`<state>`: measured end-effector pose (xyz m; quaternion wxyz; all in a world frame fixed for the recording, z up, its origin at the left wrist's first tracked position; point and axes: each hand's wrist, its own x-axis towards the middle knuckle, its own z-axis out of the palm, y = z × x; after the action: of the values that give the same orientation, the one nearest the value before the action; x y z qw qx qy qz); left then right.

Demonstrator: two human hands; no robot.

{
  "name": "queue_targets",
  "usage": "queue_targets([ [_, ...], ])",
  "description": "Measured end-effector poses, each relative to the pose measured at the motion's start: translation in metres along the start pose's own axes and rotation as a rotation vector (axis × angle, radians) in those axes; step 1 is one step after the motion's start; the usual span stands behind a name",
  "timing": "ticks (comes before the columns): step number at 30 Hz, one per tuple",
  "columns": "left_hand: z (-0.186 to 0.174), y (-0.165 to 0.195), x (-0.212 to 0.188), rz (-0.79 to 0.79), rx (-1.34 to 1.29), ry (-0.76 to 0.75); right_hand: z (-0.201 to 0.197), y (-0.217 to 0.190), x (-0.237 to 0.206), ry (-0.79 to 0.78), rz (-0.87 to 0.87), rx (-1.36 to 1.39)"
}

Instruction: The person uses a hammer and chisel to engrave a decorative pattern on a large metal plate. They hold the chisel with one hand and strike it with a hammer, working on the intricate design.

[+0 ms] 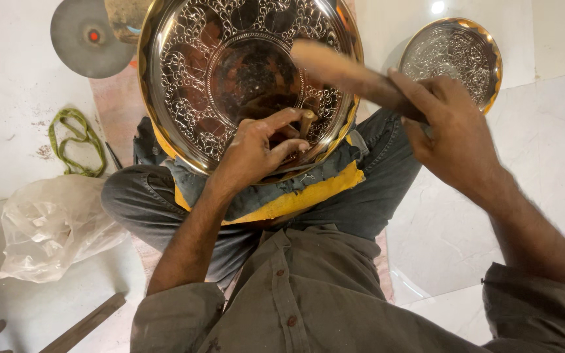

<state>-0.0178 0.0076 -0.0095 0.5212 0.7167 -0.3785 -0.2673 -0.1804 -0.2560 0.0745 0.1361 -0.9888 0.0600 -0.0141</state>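
Note:
A large round metal tray [191, 72] with a gold rim and engraved scroll patterns rests tilted on my lap, on a dark cloth with a yellow edge [308, 193]. My left hand [256, 147] lies on the tray's lower part and pinches a small upright chisel [307, 122] against the metal. My right hand [456, 134] grips a wooden mallet [344, 68], blurred, raised above the chisel.
A second, smaller engraved tray [456, 55] lies on the white marble floor at the upper right. A grey disc [89, 36], a green strap [76, 140], a crumpled plastic bag [50, 225] and wooden sticks [86, 323] lie on the left.

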Motion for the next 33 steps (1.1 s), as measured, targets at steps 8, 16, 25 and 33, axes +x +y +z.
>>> queue_targets([
  [8,-0.001,0.005,0.002,0.026,0.016,-0.017,0.007,0.007,0.0,0.014,0.215,0.858],
  [16,-0.001,0.008,0.006,-0.058,0.065,-0.084,0.016,0.016,-0.007,-0.011,0.147,0.536],
  [25,-0.003,0.005,0.007,-0.038,0.05,-0.107,0.014,0.012,-0.005,0.062,-0.04,0.035],
  [33,-0.003,0.004,0.01,0.016,0.04,-0.103,0.021,0.017,-0.011,0.065,0.128,0.313],
])
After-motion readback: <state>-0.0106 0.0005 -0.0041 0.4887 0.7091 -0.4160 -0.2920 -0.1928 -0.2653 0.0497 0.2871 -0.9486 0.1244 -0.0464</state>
